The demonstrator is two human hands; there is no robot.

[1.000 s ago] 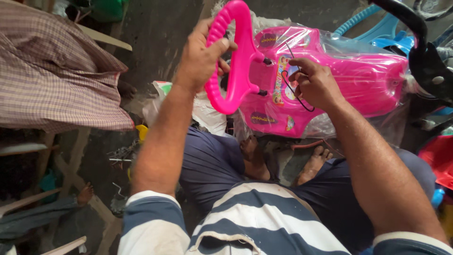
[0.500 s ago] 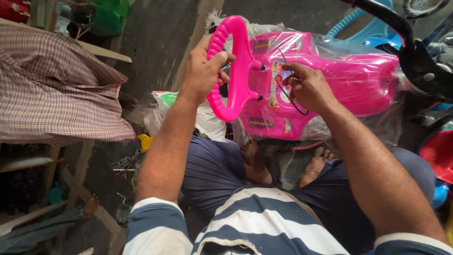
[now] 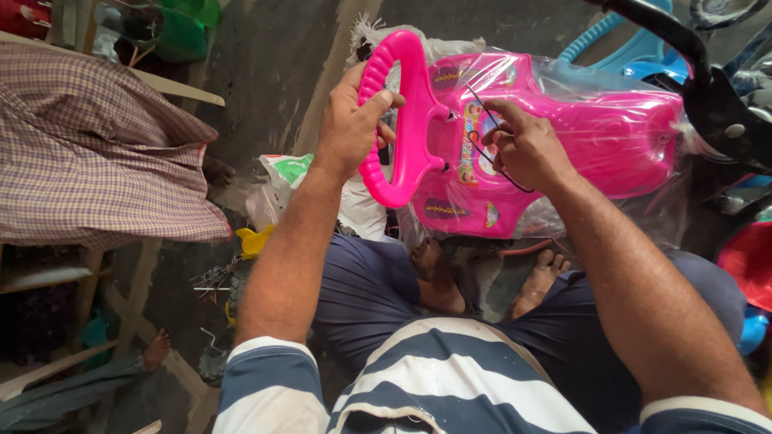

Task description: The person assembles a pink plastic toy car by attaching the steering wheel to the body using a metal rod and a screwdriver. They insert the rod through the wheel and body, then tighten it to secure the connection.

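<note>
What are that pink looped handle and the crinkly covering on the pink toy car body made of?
Pink looped handle, gripped by the left hand: likely moulded plastic, smooth and glossy with ribbed grip. Covering on the pink toy car body: thin clear plastic film, wrinkled with shiny glare.

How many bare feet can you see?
3: two of the person's own feet, one left of the other, below the pink toy car; another person's foot at lower left. Others may be hidden.

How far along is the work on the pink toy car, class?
Done: the pink handle sits against the toy car. In hand: the left hand grips the handle while the right hand presses a thin wire at the joint. Left: the clear plastic wrap is on the car.
</note>
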